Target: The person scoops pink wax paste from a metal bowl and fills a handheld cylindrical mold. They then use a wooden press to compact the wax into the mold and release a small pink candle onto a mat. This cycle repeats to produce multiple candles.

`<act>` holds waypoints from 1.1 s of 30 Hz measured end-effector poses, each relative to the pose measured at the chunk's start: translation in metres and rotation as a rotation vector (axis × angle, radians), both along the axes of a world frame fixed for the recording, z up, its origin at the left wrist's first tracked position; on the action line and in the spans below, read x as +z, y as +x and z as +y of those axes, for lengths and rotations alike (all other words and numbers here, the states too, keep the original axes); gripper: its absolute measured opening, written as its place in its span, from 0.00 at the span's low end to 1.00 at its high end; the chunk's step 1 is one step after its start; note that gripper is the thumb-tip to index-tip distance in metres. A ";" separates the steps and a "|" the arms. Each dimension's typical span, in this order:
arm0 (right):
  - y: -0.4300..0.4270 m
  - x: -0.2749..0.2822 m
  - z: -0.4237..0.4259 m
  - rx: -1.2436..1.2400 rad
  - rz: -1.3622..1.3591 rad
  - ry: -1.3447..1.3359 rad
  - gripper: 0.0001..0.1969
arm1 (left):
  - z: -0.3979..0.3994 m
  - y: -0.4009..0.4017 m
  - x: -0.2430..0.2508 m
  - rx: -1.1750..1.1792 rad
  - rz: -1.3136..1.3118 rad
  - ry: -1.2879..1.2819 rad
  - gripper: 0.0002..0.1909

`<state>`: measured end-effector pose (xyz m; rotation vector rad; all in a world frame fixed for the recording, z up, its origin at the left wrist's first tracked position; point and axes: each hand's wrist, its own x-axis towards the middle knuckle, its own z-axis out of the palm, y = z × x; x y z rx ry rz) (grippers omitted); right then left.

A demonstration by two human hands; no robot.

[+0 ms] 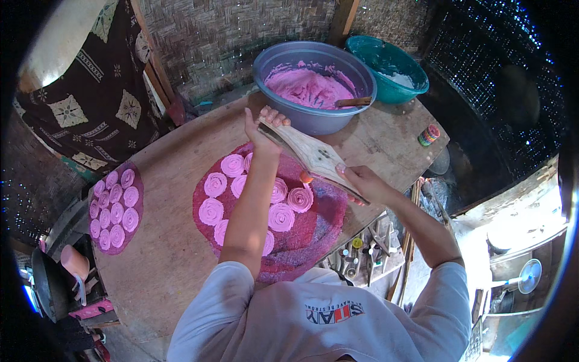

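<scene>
A pale wooden press (316, 149), apparently two boards laid together, slants across the space before me. My left hand (267, 129) grips its far upper end, fingers curled over the edge. The lower end sits in my right hand (364, 183), thumb on top. Beneath the boards shows an orange nozzle (306, 177), with pink paste running from it onto a coiled swirl (300, 199). That swirl lies on a round magenta mesh sheet (294, 240) among several other pink swirls (281, 217). My left forearm hides part of the sheet and some swirls.
Pink paste and a wooden handle (353, 102) fill a grey-purple basin (316, 122). Behind it stands a green basin (398, 92) with white residue. A second mesh sheet (138, 181) of swirls lies at the left of the wooden table (167, 190). Multicoloured bands (429, 135) sit at right.
</scene>
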<state>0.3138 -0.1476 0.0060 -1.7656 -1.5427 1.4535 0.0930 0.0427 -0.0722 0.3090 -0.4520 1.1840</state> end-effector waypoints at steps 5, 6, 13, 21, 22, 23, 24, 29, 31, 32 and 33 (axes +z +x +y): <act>-0.001 -0.024 0.004 -0.015 0.105 0.034 0.34 | -0.019 -0.021 0.005 0.188 0.882 -0.320 0.40; 0.000 -0.028 0.004 -0.048 0.109 0.062 0.34 | -0.032 -0.026 0.000 0.219 1.209 -0.212 0.41; 0.004 -0.037 0.001 -0.077 0.249 0.022 0.35 | -0.087 -0.033 -0.049 0.216 1.676 0.071 0.40; -0.009 -0.038 -0.007 -0.107 0.286 0.045 0.34 | -0.082 -0.038 -0.068 0.354 1.821 0.106 0.33; -0.009 -0.039 -0.008 -0.109 0.307 0.053 0.34 | -0.086 -0.040 -0.069 0.387 1.859 0.148 0.31; -0.008 -0.040 -0.010 -0.121 0.319 0.068 0.33 | -0.091 -0.041 -0.070 0.454 1.916 0.196 0.29; -0.006 -0.040 -0.011 -0.133 0.328 0.082 0.33 | -0.097 -0.043 -0.069 0.504 1.994 0.225 0.26; 0.004 -0.040 -0.020 -0.176 0.349 0.097 0.33 | -0.136 -0.051 -0.061 0.948 2.234 0.657 0.11; 0.008 -0.040 -0.024 -0.184 0.378 0.110 0.33 | -0.147 -0.052 -0.058 1.026 2.248 0.761 0.06; 0.009 -0.041 -0.026 -0.183 0.390 0.111 0.33 | -0.152 -0.051 -0.057 1.027 2.277 0.773 0.05; 0.011 -0.042 -0.028 -0.192 0.385 0.116 0.33 | -0.155 -0.050 -0.057 1.009 2.321 0.799 0.05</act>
